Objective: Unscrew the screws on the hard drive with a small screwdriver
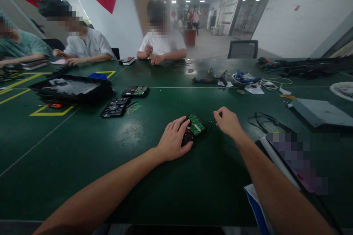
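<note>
A hard drive [197, 126] lies on the green table, its green circuit board facing up. My left hand [173, 137] is laid over the near left part of the drive, thumb and fingers gripping it and hiding part of it. To the right, my right hand [226, 120] is held just above the table, apart from the drive. Its fingers are closed, with a small dark bit showing at them that I cannot make out. Several tiny bright pieces, perhaps screws [210, 120], lie between the drive and this hand.
Left are two more drives [135, 91] [115, 107], a loose circuit board [134, 107] and a black tray [73, 88]. Right are a grey metal box [322, 112], black cables [271, 121] and a tablet-like device [292, 161]. Cables and a tool [205, 80] lie beyond; people sit across.
</note>
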Available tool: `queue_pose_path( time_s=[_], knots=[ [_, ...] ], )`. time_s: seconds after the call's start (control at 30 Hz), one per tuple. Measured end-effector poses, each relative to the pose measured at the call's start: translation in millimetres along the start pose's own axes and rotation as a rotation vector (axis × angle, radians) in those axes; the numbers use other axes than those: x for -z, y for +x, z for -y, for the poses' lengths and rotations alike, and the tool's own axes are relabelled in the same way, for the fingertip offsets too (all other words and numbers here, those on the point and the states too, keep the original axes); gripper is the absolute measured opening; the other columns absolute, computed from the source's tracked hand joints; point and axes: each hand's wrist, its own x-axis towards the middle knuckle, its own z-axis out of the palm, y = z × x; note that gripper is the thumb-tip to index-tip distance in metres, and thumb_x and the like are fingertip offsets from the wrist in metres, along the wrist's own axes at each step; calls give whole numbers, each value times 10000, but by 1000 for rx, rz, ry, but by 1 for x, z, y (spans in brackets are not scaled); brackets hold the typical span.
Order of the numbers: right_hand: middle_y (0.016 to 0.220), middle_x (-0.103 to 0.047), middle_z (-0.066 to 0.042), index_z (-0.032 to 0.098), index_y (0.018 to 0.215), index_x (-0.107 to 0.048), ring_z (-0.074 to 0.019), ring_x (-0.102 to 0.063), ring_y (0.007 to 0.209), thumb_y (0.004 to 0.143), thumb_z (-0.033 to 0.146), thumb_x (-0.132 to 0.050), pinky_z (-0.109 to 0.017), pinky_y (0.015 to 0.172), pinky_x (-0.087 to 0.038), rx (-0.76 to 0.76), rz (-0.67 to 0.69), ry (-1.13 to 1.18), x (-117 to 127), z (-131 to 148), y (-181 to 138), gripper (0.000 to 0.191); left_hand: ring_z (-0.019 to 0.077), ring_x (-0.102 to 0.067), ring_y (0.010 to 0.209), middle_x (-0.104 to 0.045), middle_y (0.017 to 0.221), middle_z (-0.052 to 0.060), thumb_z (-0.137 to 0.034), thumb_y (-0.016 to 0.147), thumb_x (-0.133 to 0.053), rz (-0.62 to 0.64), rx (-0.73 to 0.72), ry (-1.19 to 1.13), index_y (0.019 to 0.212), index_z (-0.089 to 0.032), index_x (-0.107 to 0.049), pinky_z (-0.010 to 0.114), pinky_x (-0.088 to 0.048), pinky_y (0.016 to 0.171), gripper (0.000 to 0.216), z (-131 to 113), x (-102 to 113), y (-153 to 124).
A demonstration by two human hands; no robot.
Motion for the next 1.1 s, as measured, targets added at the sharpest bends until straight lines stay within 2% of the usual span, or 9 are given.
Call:
queue_pose_path(
  time_s=[0.03,0.1,0.2,0.33,0.43,0.63,0.83,1.1],
  knots=[
    [917,-759,-84,204,1007,-645,-208,-739,811,1049,349,-508,-306,734,-515,48,23,-110,-3,-4,2,204,384,-411,1490,-359,1654,166,-455,885,-707,3,0,-1,1632,-224,-286,585,-368,1235,888,0,0,0],
    [1083,-739,-136,200,1056,-684,-258,-731,934,1020,256,-523,-343,776,-503,54,31,-189,-8,-10,4,175,381,-413,1489,-365,1652,159,-458,889,-706,8,-3,-3,1633,-230,-283,580,-368,1237,886,0,1,0],
    [1241,-686,-157,223,1160,-709,-288,-716,973,1000,197,-499,-371,760,-486,60,50,-267,-12,-13,4,266,380,-410,1489,-373,1647,158,-458,892,-704,6,-2,-1,1628,-225,-291,578,-362,1241,876,-1,2,1],
    [1157,-718,-123,225,1113,-733,-273,-703,1005,1033,274,-488,-370,817,-491,134,88,-262,-11,-9,2,262,378,-412,1486,-374,1643,164,-465,899,-692,8,0,1,1626,-217,-296,578,-361,1239,864,-1,1,1],
    [1091,-741,-124,210,1066,-728,-275,-704,986,1032,363,-532,-368,808,-499,134,80,-255,-10,-7,1,250,371,-412,1488,-378,1641,160,-469,901,-689,5,-2,0,1626,-222,-293,575,-354,1245,863,0,1,1],
    [993,-770,-111,209,1010,-737,-258,-718,888,1004,306,-590,-360,759,-507,104,90,-257,-10,-9,2,177,378,-411,1490,-387,1638,154,-473,896,-694,10,3,-12,1624,-238,-295,590,-352,1241,863,-1,1,1],
    [1045,-766,-103,214,981,-758,-258,-718,962,974,286,-657,-365,839,-516,164,97,-263,-12,-7,1,124,369,-413,1488,-397,1633,155,-462,890,-694,10,-2,0,1619,-222,-309,569,-359,1237,859,-1,1,1],
    [1098,-763,-96,221,999,-757,-267,-706,1039,993,289,-646,-378,897,-510,217,85,-256,-11,-9,1,130,365,-417,1480,-416,1623,151,-457,893,-688,15,-4,2,1617,-222,-313,571,-350,1240,848,-1,1,2]
  ],
)
